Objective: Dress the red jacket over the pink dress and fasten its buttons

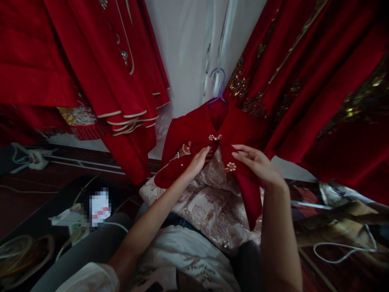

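A short red jacket (191, 125) hangs on a purple hanger (221, 87) in front of me. Its collar is fastened by a beaded clasp (215, 138), and below that the front parts over a pale, shiny floral fabric (212, 202) on my lap. My left hand (198, 163) holds the inner edge of one front panel, its fingertips partly hidden at the opening. On the other panel, above a beaded flower (230, 167), my right hand (259, 163) rests with fingers stretched out and apart. A fan-shaped beaded brooch (184, 150) decorates the jacket beside my left hand.
Red garments with pale piping (100, 73) hang at the left, and red garments with gold sequins (304, 81) at the right. A dark stool or box (121, 186) at lower left bears a blurred-out item and white cables. Crumpled wrapping (340, 227) lies at lower right.
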A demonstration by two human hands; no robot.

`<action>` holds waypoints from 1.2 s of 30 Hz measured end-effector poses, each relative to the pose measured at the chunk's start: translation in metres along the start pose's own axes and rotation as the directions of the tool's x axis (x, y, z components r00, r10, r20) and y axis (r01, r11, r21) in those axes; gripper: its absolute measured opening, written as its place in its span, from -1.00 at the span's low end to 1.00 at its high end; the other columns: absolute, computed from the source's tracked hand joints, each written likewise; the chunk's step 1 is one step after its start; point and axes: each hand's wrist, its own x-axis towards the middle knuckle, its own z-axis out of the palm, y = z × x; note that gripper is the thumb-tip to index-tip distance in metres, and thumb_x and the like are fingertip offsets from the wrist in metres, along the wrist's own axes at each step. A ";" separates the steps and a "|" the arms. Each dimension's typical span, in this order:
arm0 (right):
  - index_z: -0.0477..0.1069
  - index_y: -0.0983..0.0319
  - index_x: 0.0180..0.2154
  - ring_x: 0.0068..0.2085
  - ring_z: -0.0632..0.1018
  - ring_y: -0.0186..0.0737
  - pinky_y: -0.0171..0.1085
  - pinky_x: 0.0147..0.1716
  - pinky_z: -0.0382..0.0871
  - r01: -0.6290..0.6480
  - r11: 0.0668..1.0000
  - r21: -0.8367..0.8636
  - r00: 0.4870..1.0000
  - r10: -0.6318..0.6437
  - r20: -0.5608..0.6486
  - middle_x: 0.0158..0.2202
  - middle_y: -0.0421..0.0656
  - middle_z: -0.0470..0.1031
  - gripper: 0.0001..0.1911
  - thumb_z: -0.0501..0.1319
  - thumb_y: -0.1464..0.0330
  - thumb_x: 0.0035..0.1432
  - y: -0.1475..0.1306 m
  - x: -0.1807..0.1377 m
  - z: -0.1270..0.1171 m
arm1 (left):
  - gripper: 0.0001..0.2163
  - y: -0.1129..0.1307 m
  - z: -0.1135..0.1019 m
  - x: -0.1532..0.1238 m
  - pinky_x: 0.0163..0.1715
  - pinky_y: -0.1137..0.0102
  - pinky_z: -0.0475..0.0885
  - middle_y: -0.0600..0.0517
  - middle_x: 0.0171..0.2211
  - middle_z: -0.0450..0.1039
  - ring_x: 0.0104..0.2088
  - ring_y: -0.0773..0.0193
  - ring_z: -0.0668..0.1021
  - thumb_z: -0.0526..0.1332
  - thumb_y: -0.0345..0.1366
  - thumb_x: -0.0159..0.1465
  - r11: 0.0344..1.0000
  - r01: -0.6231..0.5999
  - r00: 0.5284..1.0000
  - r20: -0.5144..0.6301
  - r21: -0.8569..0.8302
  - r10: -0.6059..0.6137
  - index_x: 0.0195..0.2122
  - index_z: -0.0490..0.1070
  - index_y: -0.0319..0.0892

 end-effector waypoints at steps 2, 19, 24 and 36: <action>0.32 0.13 0.16 -0.04 0.57 -0.14 -0.14 -0.06 0.50 -0.030 0.997 0.068 0.985 0.018 0.174 -0.10 -0.12 0.56 -0.45 0.25 0.16 0.15 -0.014 -0.009 0.003 | -0.51 0.004 0.001 -0.005 -0.03 0.30 0.40 -0.08 -0.03 0.51 -0.03 0.13 0.52 0.10 0.13 0.23 0.990 0.055 0.998 0.050 -0.126 -0.049 -0.08 0.46 -0.18; 0.37 0.21 0.02 -0.16 0.58 -0.21 -0.19 -0.20 0.55 0.063 0.997 -0.046 0.994 -0.058 0.094 -0.12 -0.04 0.52 -0.58 0.19 0.14 0.18 -0.006 0.000 0.035 | -0.75 0.010 -0.023 -0.034 -0.46 0.56 0.37 0.12 -0.45 0.45 -0.44 0.43 0.47 0.37 -0.20 0.01 0.985 -0.172 0.924 -0.349 -0.022 0.154 -0.34 0.43 -0.20; 0.30 0.23 -0.11 -0.29 0.55 -0.24 -0.21 -0.30 0.51 0.152 0.952 -0.266 0.976 -0.187 -0.113 -0.23 -0.09 0.47 -0.59 0.30 0.19 0.04 0.024 0.027 0.087 | -0.74 0.007 -0.023 -0.036 -0.49 0.49 0.44 0.11 -0.47 0.40 -0.47 0.39 0.45 0.29 -0.08 0.10 0.985 -0.166 0.935 -0.309 0.054 0.174 -0.37 0.43 -0.20; 0.27 0.17 -0.10 -0.36 0.52 -0.29 -0.32 -0.40 0.42 0.205 0.943 -0.262 0.951 -0.255 -0.174 -0.33 -0.19 0.43 -0.66 0.25 0.27 0.09 0.029 0.036 0.087 | -0.65 -0.008 -0.076 0.007 -0.27 0.41 0.42 0.01 -0.25 0.42 -0.29 0.33 0.49 0.36 -0.37 -0.01 0.765 -0.304 0.776 -0.319 0.568 0.545 -0.18 0.33 -0.18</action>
